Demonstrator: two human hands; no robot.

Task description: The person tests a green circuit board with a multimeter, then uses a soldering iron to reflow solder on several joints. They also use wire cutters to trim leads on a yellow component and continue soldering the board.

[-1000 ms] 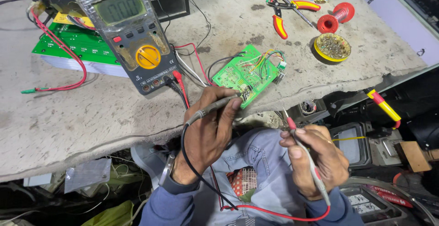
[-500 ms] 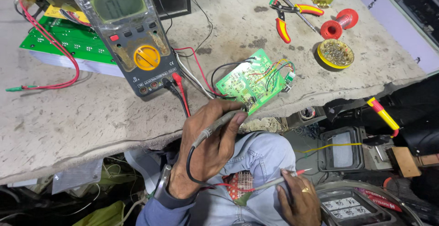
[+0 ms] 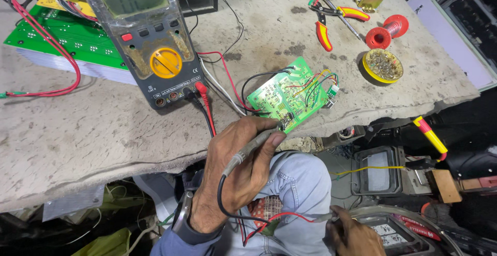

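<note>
On green board (image 3: 291, 94), left hand (image 3: 240, 170), probe (image 3: 253, 147)

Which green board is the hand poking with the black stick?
The small green circuit board with coloured wires, at the table's edge. The left hand holds the black probe against it. The big green board lies far behind the meter, untouched.

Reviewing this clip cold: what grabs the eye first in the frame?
The big grey multimeter with its yellow dial dominates the upper left of the worn workbench. Just below centre, the left hand presses a black test probe onto the near edge of a small green circuit board tangled with coloured wires. The right hand sits low at the bottom edge, holding what looks like the red-leaded probe.
</note>
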